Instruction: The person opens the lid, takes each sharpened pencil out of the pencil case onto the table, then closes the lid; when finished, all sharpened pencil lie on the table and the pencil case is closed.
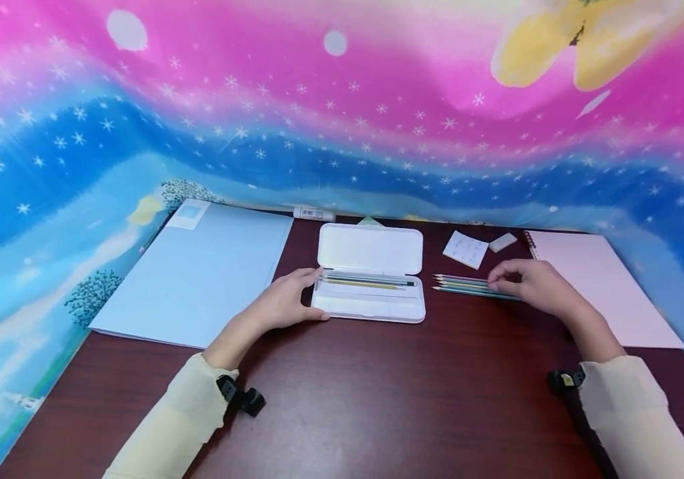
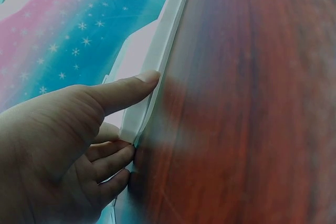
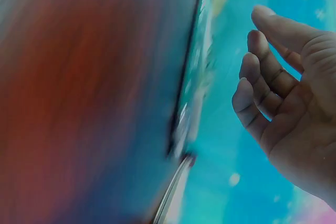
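Observation:
A white pencil case (image 1: pixel 370 249) lies with its lid up in the middle of the table, a few pencils (image 1: pixel 366 282) in its tray. My left hand (image 1: pixel 282 301) grips its left end. In the left wrist view the thumb rests along the front wall of the case (image 2: pixel 140 106), the other fingers curl at its end. My right hand (image 1: pixel 530 283) hovers at the blunt ends of several loose pencils (image 1: pixel 458 286) lying side by side, tips to the left. In the right wrist view its fingers bend loosely, thumb apart from them, with nothing between.
A large light-blue folder (image 1: pixel 222 266) lies at the left, a pink spiral notebook (image 1: pixel 611 286) at the right. Behind the loose pencils are a small white printed card (image 1: pixel 466 249) and an eraser (image 1: pixel 503 242). A white tube (image 1: pixel 315 213) lies at the back edge, before a patterned curtain (image 1: pixel 318 133).

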Action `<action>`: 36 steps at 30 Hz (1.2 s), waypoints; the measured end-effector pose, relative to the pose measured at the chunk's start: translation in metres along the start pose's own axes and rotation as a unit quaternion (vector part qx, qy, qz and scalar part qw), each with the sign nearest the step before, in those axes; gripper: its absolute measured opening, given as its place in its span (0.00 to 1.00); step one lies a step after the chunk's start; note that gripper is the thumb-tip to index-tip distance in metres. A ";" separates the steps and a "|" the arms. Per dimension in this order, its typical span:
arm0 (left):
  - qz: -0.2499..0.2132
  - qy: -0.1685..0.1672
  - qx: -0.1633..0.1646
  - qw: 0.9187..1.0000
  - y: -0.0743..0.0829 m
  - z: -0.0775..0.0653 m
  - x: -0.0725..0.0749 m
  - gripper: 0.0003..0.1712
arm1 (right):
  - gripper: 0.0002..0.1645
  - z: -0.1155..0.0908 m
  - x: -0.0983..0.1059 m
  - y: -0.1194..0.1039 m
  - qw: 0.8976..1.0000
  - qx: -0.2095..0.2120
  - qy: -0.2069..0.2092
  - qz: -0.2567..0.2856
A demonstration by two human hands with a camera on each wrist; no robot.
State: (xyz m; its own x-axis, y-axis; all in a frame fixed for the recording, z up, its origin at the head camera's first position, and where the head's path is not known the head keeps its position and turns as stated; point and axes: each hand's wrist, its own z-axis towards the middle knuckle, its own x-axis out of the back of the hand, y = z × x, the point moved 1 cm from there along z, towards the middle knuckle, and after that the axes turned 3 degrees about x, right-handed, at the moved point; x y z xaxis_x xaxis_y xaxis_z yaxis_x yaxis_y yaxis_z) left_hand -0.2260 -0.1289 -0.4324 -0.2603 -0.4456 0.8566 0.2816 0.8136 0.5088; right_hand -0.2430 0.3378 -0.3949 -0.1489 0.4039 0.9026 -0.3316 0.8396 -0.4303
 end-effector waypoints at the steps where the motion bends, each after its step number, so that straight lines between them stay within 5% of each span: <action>1: 0.001 0.000 0.000 1.000 0.000 0.000 0.000 0.57 | 0.08 0.003 -0.001 -0.007 1.000 0.012 0.006 -0.001; 8: 0.003 -0.003 0.001 1.000 -0.001 0.001 -0.001 0.57 | 0.08 0.031 -0.020 -0.045 0.997 0.076 0.029 -0.001; 19: -0.003 -0.003 0.006 1.000 0.000 -0.001 0.000 0.57 | 0.15 0.060 -0.054 -0.111 0.989 0.144 -0.037 0.027; 26: -0.002 -0.002 0.002 1.000 0.000 -0.001 0.000 0.57 | 0.19 0.067 -0.065 -0.124 0.984 0.142 -0.111 0.007; 36: 0.002 -0.002 0.000 1.000 -0.001 -0.001 0.001 0.57 | 0.17 0.075 -0.072 -0.130 0.981 0.137 -0.138 -0.018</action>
State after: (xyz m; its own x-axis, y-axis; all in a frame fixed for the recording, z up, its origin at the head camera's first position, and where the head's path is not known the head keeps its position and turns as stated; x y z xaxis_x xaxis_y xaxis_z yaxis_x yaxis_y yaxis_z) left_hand -0.2257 -0.1307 -0.4318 -0.2624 -0.4418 0.8579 0.2826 0.8149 0.5061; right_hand -0.2590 0.1724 -0.4030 -0.3661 0.2311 0.9014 -0.5739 0.7065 -0.4142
